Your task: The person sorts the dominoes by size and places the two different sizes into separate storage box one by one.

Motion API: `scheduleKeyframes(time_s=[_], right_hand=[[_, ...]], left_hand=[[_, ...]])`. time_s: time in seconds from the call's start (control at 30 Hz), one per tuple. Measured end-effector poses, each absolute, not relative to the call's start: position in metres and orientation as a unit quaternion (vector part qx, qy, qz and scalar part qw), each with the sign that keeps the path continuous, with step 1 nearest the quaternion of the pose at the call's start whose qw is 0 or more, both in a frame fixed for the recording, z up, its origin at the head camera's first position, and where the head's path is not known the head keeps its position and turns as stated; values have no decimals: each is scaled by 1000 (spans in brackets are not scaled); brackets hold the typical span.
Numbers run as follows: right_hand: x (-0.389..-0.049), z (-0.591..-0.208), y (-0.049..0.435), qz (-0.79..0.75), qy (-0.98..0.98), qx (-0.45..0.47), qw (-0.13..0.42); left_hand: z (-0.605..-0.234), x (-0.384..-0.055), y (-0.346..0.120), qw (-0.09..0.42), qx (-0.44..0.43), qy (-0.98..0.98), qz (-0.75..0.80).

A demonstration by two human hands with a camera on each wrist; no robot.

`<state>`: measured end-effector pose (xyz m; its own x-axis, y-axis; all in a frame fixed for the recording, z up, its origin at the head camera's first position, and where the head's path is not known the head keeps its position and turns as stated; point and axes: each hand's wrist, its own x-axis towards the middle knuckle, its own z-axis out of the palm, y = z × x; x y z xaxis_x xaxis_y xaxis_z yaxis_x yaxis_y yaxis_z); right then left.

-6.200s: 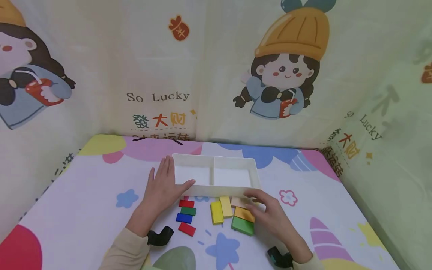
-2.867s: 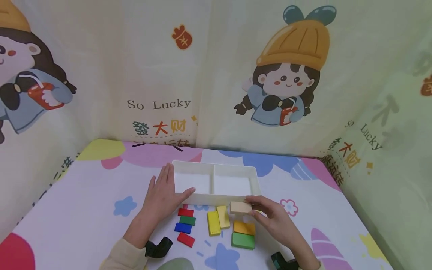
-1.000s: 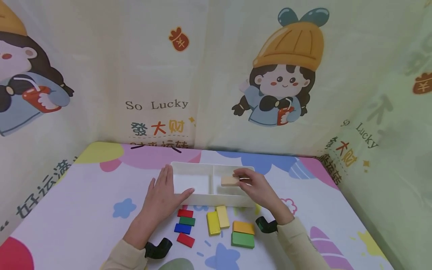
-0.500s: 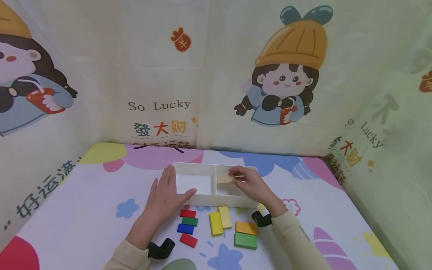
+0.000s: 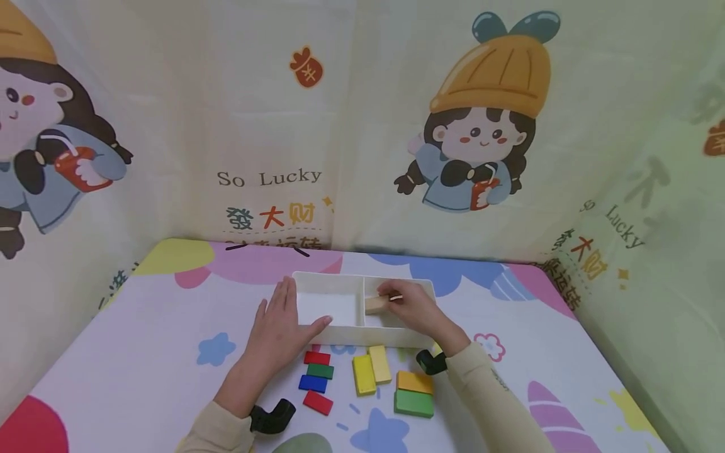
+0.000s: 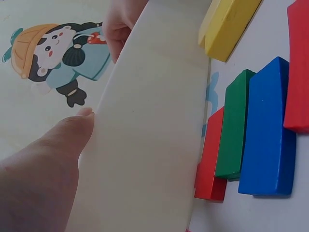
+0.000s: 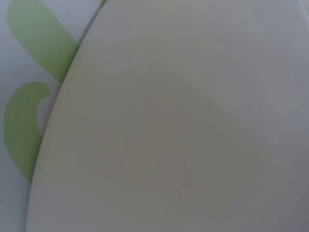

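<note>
A white two-compartment tray stands mid-table. My left hand rests at its left end, fingers straight along the outer side and thumb over the front rim. In the left wrist view the thumb lies at the tray's rim. Inside the right compartment, close to the divider, my right hand pinches a beige wooden block by its right end; the fingers hide that end. The left compartment holds nothing. Only the tray's pale wall and some tablecloth fill the right wrist view.
In front of the tray lie small red, green and blue blocks in a column. Beside them are a yellow block and a pale yellow block. Further right, an orange block touches a green block.
My right hand has picked up the beige block from beside the orange one, carried it over the tray's front wall and brought it left and down near the divider. The left hand has stayed put.
</note>
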<state>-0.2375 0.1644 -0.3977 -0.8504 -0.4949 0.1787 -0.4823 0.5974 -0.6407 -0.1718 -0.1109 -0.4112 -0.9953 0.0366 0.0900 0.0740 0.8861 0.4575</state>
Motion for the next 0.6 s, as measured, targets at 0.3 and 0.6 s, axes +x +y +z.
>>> scheduleKeyframes(time_s=[0.3, 0.6], right_hand=[[-245, -402, 159, -280, 909, -307, -23], [-248, -401, 155, -237, 921, -308, -26]], left_hand=[[-413, -173, -112, 33, -24, -971, -236], [-412, -172, -114, 43, -26, -969, -243]])
